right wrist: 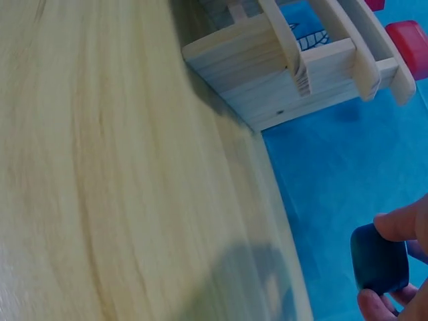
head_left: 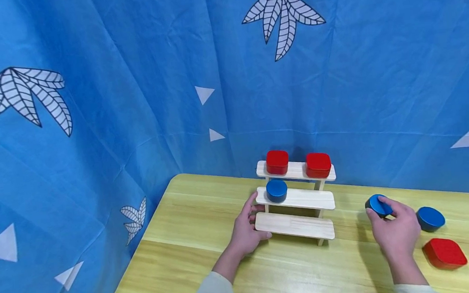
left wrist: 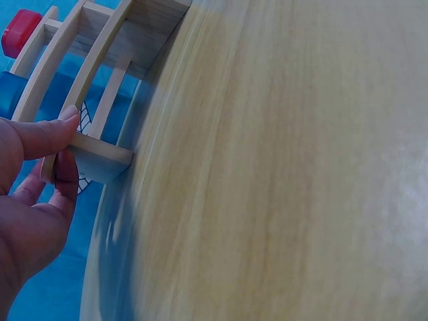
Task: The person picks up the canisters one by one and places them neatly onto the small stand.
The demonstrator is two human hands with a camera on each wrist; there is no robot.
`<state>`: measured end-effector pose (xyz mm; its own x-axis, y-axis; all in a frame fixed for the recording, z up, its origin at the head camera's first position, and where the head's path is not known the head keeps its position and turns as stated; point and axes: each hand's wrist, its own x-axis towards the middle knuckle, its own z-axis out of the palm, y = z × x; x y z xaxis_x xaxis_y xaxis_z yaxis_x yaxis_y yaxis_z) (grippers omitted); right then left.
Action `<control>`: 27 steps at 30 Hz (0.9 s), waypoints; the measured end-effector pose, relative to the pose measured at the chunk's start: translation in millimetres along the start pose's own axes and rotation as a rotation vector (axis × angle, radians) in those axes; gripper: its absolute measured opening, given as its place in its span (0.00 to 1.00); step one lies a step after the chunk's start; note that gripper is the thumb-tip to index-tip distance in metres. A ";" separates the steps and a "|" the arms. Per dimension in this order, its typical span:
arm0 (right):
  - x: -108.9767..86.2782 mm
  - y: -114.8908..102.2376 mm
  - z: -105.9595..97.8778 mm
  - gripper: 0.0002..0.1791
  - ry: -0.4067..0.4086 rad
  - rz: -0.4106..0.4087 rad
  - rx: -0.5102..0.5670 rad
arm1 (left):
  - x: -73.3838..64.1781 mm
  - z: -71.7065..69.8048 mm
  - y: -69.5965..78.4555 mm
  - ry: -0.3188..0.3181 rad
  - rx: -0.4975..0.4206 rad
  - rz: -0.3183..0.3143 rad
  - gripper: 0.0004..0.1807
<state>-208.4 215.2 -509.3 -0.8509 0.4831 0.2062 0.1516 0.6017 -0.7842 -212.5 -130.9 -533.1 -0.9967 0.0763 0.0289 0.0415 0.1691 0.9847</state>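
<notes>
A small three-tier wooden step shelf (head_left: pixel 296 225) stands toward the back of the table. My left hand (head_left: pixel 244 234) pinches the left end of its lowest board, thumb on one face and fingers behind, as the left wrist view shows. Held by thumb and fingertips of my right hand (head_left: pixel 397 234) is a blue round block (right wrist: pixel 378 259), to the right of the shelf and above the table. Two red squarish blocks (head_left: pixel 277 162) sit on the top tier. Another blue round block (head_left: pixel 277 190) rests on the middle tier's left part, and the lowest tier bears nothing.
Right of my right hand, a further blue round block (head_left: pixel 430 218) and a red squarish block (head_left: pixel 445 253) lie on the wooden table (head_left: pixel 177 254). A blue patterned cloth (head_left: pixel 255 93) hangs behind the table and along its left side.
</notes>
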 end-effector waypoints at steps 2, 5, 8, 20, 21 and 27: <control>0.4 -3.0 -1.1 0.26 -0.001 0.001 0.003 | 0.6 0.4 0.9 0.004 0.005 -0.002 0.69; 0.4 -6.8 -2.1 0.26 -0.009 0.010 0.010 | 1.3 0.5 2.2 0.009 0.012 -0.007 0.69; -0.1 -9.7 -2.4 0.26 -0.004 0.011 0.015 | 2.0 0.6 3.1 0.009 0.018 -0.012 0.69; -5.1 -19.4 -3.2 0.27 0.018 -0.010 0.018 | 0.3 1.2 3.1 0.007 0.010 -0.005 0.68; -5.4 -20.2 -3.4 0.27 0.020 -0.014 0.022 | 0.2 1.4 2.9 0.005 0.009 -0.004 0.68; -6.2 -25.0 -4.7 0.27 0.021 -0.045 0.043 | -0.3 1.9 3.5 0.007 0.007 -0.009 0.68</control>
<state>-204.6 200.1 -488.2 -0.8457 0.4696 0.2533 0.0917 0.5956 -0.7981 -211.9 -128.5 -530.0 -0.9975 0.0679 0.0214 0.0331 0.1766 0.9837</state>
